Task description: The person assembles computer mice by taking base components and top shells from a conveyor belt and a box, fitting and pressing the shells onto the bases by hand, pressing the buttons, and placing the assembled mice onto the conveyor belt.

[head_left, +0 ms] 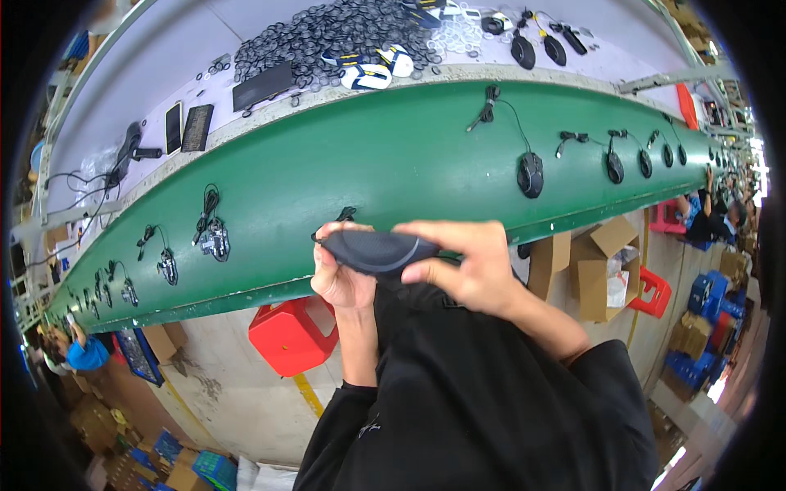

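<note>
Long green work surface (409, 135), with the left hand (348, 286) and right hand (471, 258) both gripping a dark grey, mouse-shaped plastic shell (372, 250) near the clock's centre.
Toward 2 o'clock, the black corded mice (530, 175) on the surface look fully cased; toward 9 o'clock, the corded mouse units with silvery inner parts exposed (216, 239) look uncovered, their casing left to do. The held shell seems midway, though whether anything is joined inside it is hidden. The right forearm (550, 323) enters from 4 o'clock, thumb below and fingers above the shell's 3 o'clock end. The left forearm (358, 344) enters near 7 o'clock, its thumb and fingers closed around the 9 o'clock end.
</note>
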